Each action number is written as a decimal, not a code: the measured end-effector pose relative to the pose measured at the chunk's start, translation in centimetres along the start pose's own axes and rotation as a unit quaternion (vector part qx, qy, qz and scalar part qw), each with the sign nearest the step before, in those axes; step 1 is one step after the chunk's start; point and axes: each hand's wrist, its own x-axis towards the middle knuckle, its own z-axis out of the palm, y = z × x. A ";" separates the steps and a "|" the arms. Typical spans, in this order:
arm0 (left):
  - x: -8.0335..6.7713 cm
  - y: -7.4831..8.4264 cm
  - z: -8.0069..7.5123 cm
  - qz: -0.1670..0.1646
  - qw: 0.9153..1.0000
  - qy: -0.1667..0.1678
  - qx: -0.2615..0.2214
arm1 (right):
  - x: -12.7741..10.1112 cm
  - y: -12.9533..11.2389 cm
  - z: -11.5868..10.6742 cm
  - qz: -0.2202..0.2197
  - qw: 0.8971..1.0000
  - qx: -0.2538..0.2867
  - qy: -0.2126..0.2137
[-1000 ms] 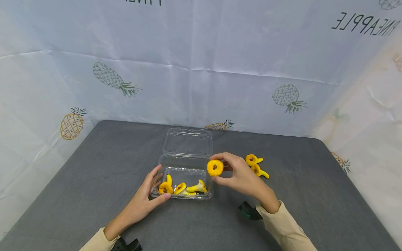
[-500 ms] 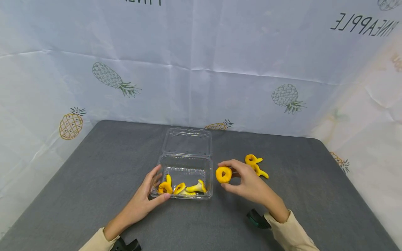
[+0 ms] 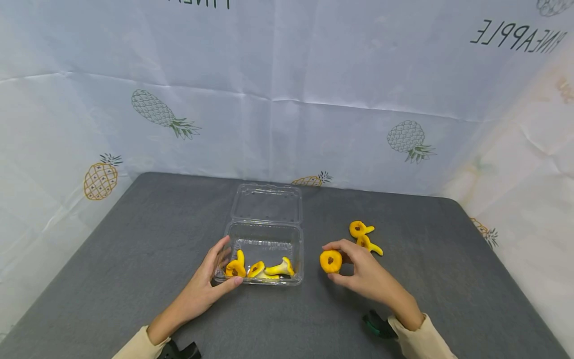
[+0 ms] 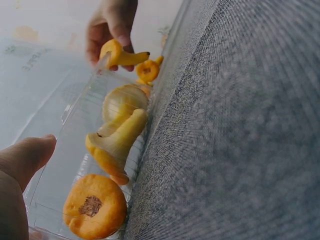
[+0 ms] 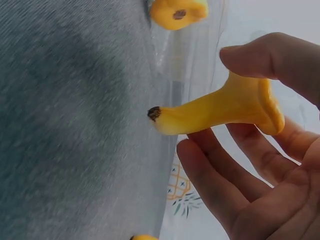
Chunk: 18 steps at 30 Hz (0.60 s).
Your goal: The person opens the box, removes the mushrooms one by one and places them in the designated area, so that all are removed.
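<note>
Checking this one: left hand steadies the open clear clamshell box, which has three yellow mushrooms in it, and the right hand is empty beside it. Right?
Not quite: the right hand is not empty. It pinches a yellow mushroom by the cap, stem pointing away, as the right wrist view shows plainly. The rest holds: the left hand rests on the open clear clamshell box, which holds three yellow mushrooms.

The left hand (image 3: 211, 281) is stretched forward with fingers straight and thumb spread apart. The right hand (image 3: 358, 271) is held up, thumb and fingertips (image 5: 260, 55) pinched together, both forearms sleeved in beige.
</note>
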 end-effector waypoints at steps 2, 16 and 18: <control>0.0 0.0 0.0 -0.001 1.000 -0.001 -0.001 | -0.3 0.2 -0.1 0.005 1.000 -0.002 -0.003; 0.1 -0.3 0.0 0.004 1.000 -0.001 -0.004 | -1.7 1.6 -0.7 0.002 1.000 -0.027 -0.014; 0.1 -0.3 0.0 0.004 1.000 -0.001 -0.004 | -1.8 1.6 -0.9 0.005 0.999 -0.031 -0.016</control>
